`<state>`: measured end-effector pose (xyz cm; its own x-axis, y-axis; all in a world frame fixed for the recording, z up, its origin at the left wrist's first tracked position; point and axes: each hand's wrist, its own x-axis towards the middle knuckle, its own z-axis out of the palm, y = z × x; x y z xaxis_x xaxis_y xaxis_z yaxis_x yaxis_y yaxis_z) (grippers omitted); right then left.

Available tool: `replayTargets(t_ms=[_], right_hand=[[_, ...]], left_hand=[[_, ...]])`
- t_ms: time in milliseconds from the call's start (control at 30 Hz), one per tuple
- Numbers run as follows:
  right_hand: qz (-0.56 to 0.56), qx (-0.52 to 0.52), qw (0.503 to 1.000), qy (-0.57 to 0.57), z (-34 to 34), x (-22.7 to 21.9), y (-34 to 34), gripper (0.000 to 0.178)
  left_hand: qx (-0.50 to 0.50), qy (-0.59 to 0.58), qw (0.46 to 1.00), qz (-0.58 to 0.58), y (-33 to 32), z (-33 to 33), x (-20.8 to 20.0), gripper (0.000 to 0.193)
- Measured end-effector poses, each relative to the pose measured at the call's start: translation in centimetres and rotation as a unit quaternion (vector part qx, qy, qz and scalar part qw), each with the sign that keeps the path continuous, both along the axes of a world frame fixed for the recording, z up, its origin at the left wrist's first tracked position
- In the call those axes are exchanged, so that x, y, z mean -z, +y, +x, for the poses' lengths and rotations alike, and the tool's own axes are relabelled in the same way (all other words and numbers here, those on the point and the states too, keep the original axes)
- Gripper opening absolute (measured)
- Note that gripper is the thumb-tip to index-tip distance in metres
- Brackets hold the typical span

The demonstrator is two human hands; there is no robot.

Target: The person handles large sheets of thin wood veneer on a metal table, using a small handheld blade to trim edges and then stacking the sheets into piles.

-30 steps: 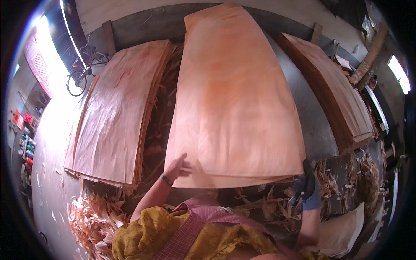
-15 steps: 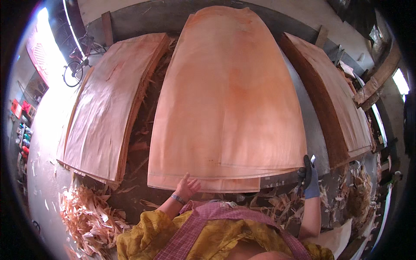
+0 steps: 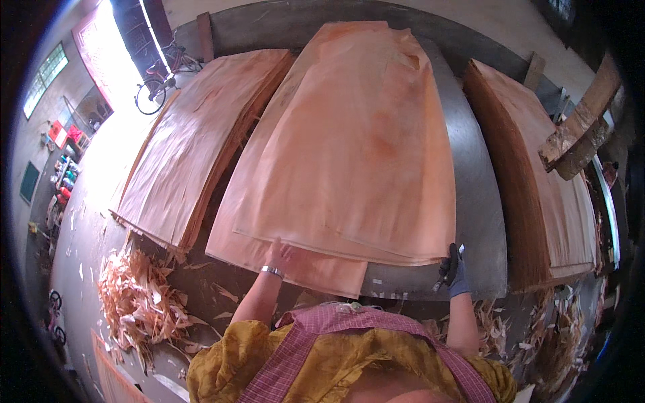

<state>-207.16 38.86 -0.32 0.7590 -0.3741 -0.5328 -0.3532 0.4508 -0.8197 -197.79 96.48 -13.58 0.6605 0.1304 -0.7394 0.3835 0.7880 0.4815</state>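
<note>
Broad, thin sheets of orange-tan wood veneer lie in front of me on a grey metal-topped table (image 3: 480,201). The upper veneer sheet (image 3: 349,168) lies askew over a lower veneer sheet (image 3: 329,272), which sticks out at the near left. My bare left hand (image 3: 278,255), with a band at its wrist, rests at the near edge of the upper sheet, its slightly blurred fingers stretched out. In a dark glove with a blue cuff, my right hand (image 3: 453,271) closes on the upper sheet's near right corner. A small pale thing shows at its fingertips, too small to name.
Tall veneer stacks stand to the left (image 3: 201,127) and right (image 3: 531,181). Veneer scraps (image 3: 141,299) are heaped on the floor at the near left, with more at the near right. A wooden beam (image 3: 581,121) juts in at right. A bicycle (image 3: 153,91) stands at the far left.
The upper sheet's near right corner has shifted left with my right hand, baring more metal tabletop. The lower sheet shows more at the left. My left hand has reached forward onto the veneer.
</note>
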Motion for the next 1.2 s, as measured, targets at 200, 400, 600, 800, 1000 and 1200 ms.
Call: replayTargets(t_ms=[200, 400, 600, 800, 1000, 1200], right_hand=[[-0.189, 0.021, 0.977, 0.099, -3.1, 4.6, -3.8, 0.039], [-0.582, -0.036, 0.812, -0.037, -6.7, 9.4, -4.9, 0.041], [-0.477, -0.002, 0.879, -0.002, -9.5, 9.4, -2.5, 0.042], [-0.333, -0.007, 0.941, 0.059, -2.4, 8.9, -0.4, 0.038], [-0.44, 0.019, 0.897, -0.03, -7.2, 12.2, -1.5, 0.038], [-0.338, 0.046, 0.939, -0.035, -5.2, 9.7, 0.9, 0.043]], left_hand=[[-0.039, 0.033, 0.99, 0.133, -2.6, 0.6, -3.8, 0.032], [-0.14, -0.008, 0.959, 0.245, -2.4, 0.1, -4.3, 0.01], [-0.204, 0.064, 0.946, 0.245, -2.5, -3.5, -4.9, 0.013], [-0.168, -0.045, 0.951, 0.255, 2.5, 1.4, -3.6, 0.021], [-0.214, 0.0, 0.951, 0.224, 0.8, -2.0, -3.2, 0.02], [-0.157, -0.009, 0.972, 0.177, 4.8, -1.4, -1.4, 0.019]])
